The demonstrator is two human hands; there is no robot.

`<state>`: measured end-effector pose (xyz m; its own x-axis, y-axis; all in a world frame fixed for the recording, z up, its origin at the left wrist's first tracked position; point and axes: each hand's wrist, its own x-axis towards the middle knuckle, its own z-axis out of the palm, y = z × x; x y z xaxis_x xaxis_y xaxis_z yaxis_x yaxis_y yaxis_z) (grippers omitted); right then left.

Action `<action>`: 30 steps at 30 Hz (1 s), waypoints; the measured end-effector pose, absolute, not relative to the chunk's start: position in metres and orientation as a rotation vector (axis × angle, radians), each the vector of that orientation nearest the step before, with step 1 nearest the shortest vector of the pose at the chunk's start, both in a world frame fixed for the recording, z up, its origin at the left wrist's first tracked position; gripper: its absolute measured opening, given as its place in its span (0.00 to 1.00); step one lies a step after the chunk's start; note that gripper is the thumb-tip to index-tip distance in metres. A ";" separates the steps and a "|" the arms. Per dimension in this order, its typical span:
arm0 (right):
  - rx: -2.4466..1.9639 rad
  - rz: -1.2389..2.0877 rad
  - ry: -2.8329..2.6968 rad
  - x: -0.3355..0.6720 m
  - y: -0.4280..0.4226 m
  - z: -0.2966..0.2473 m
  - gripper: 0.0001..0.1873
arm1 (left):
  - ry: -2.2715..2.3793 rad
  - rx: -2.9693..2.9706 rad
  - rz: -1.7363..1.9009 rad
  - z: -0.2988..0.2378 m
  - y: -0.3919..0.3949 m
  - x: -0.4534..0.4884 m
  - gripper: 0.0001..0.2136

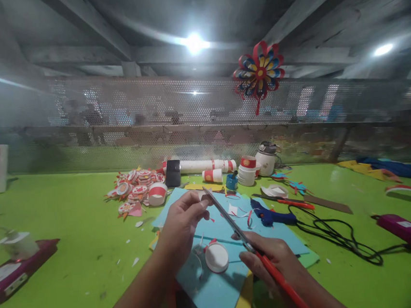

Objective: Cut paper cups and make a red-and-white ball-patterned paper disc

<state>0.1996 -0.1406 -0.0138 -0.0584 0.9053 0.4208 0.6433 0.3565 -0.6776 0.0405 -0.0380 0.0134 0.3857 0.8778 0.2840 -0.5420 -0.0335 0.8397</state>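
My left hand (183, 224) is closed in a pinch, thumb against fingers, on a small white piece of paper (205, 196). Red-handled scissors (230, 222) lie in my right hand (274, 259), which is wrapped round them near the pivot. Their long metal blades point up and left, the tips right beside the paper. Below and between both hands, a cut white paper cup base (216, 257) rests on light blue sheets (219, 293). White paper scraps (233, 210) lie on the sheets beyond the blades.
Paper cups (157, 194) and a heap of red-and-white paper discs (139, 184) stand at the back left. A blue glue gun (271, 214) with a black cord lies to the right. Power strips (23, 268) sit at the left and right on the green table (69, 210).
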 end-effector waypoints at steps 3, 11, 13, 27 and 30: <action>-1.368 0.372 -1.795 0.198 -0.140 -0.015 0.21 | 0.378 1.069 1.180 0.014 -0.038 0.040 0.05; -1.394 0.312 -1.708 0.197 -0.139 -0.016 0.22 | 0.419 1.068 1.207 0.013 -0.036 0.040 0.06; -1.419 0.335 -1.656 0.199 -0.139 -0.010 0.21 | 0.427 1.082 1.200 0.013 -0.035 0.040 0.06; -1.131 0.607 -1.751 0.199 -0.104 0.032 0.16 | 0.414 1.425 0.710 0.009 -0.038 0.039 0.04; -1.063 0.709 -1.722 0.199 -0.100 0.026 0.16 | 0.443 1.464 0.649 0.007 -0.035 0.039 0.03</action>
<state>0.1993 -0.0997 0.0259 -0.1635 0.8917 0.4222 0.3363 0.4527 -0.8258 0.0389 -0.0349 0.0074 0.7559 0.6454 0.1100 -0.1330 -0.0132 0.9910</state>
